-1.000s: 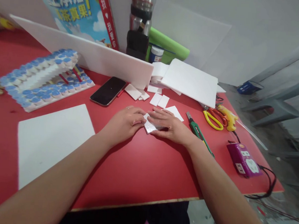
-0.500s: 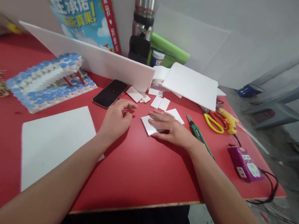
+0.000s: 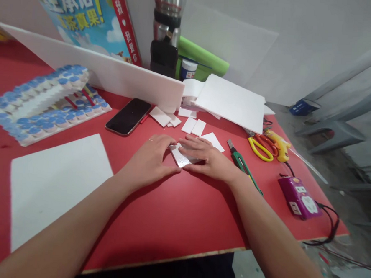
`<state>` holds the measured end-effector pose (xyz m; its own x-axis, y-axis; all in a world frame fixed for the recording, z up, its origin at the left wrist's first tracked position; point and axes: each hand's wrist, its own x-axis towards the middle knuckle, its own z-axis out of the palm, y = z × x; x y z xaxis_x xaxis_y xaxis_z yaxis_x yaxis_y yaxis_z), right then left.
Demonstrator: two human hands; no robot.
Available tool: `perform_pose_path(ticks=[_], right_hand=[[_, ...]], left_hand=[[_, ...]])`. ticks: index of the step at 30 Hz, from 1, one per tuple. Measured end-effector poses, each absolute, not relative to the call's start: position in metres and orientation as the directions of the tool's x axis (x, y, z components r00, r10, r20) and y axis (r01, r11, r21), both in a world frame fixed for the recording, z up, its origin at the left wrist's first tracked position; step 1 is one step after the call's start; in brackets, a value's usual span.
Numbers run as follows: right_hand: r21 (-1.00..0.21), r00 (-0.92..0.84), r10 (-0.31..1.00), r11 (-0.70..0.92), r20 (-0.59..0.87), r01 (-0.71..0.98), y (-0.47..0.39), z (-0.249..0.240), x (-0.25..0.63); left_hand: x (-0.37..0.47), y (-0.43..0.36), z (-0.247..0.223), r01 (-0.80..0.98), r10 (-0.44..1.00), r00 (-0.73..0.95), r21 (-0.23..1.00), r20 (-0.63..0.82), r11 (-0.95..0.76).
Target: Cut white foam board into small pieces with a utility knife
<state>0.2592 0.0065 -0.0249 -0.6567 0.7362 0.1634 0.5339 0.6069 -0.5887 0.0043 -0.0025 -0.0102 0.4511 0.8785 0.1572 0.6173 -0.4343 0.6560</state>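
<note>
A small square piece of white foam board (image 3: 182, 157), with a shiny top, lies on the red table. My left hand (image 3: 151, 160) is at its left side, the thumb on the near corner and the fingers at the far corner. From the right, my right hand (image 3: 207, 159) spans the same piece, fingers across its top and thumb along the near edge. Just behind the right hand lies another flat white piece (image 3: 213, 140). A green-handled cutter knife (image 3: 242, 163) rests to the right of that hand.
A large white sheet (image 3: 54, 181) lies at left, below a blue-and-white model (image 3: 49, 105). Behind the hands are a phone (image 3: 128, 116), small white offcuts (image 3: 194, 126) and stacked boards (image 3: 232, 100). Scissors (image 3: 262, 148), a yellow glue gun (image 3: 279, 144) and a purple power box (image 3: 299, 198) sit right.
My left hand has moved right and opened out from a curl to take the foam board piece's left side. My right hand stays on the piece. The camera view has shifted slightly.
</note>
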Motion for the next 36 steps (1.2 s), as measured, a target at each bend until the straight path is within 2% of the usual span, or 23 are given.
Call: perform_pose_path(ticks=[6, 13, 20, 36], right_hand=[[-0.601, -0.655, 0.744, 0.585, 0.132, 0.544, 0.005, -0.021, 0.258], [-0.614, -0.651, 0.75, 0.571, 0.119, 0.546, 0.006, -0.021, 0.258], [-0.605, -0.651, 0.746, 0.585, 0.14, 0.54, 0.006, -0.024, 0.258], [-0.607, -0.658, 0.742, 0.583, 0.127, 0.541, 0.006, -0.022, 0.259]], left_hand=[[0.002, -0.002, -0.013, 0.604, 0.871, 0.444, 0.647, 0.212, -0.465], [-0.005, 0.007, -0.014, 0.564, 0.875, 0.448, 0.7, 0.185, -0.437], [0.003, 0.008, -0.022, 0.557, 0.884, 0.356, 0.691, 0.303, -0.461], [0.002, 0.014, -0.03, 0.476, 0.878, 0.339, 0.743, 0.339, -0.471]])
